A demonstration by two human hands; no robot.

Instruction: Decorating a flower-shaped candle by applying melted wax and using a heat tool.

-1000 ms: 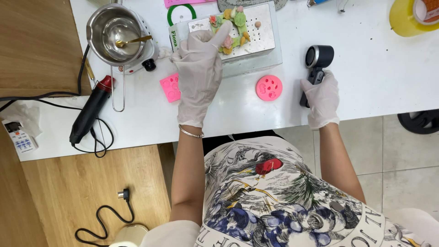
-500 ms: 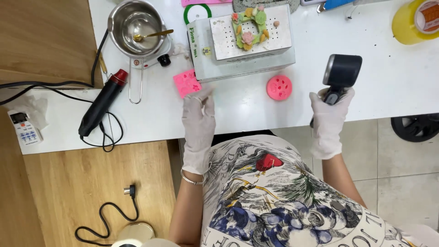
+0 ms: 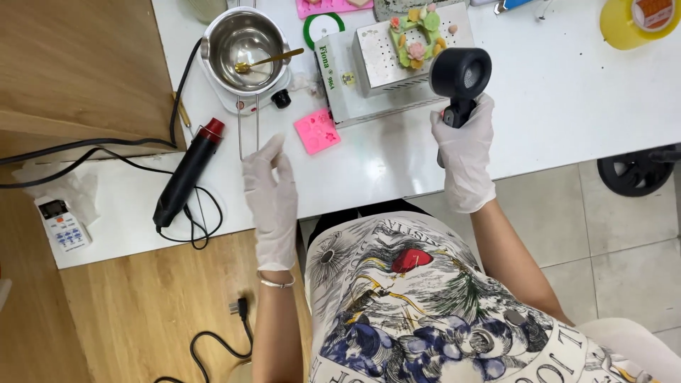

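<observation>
Fingers of the right hand [image 3: 464,152] are wrapped tight around the handle of a black heat gun [image 3: 460,78], its round nozzle end raised just beside the right edge of the perforated metal box [image 3: 369,64]. Fingers of the left hand [image 3: 273,195] are loosely spread and hold nothing, hovering over the white table [image 3: 553,106] in front of and to the left of that box. Both hands wear thin white gloves.

On top of the box sits a small green wreath-shaped piece [image 3: 415,39] dressed with pink and yellow flowers; it looks shaped and decorated already, so the forming seems done and only the heating or finishing appears left. Well to the left of the box lies a second black heat tool with a red tip [image 3: 186,174], untouched, its cord looped beside it. Just left of the box stands a steel pot [image 3: 245,42] with a gold spoon [image 3: 266,62] in it. In front of the box's left corner lies a pink silicone mould [image 3: 317,131].
</observation>
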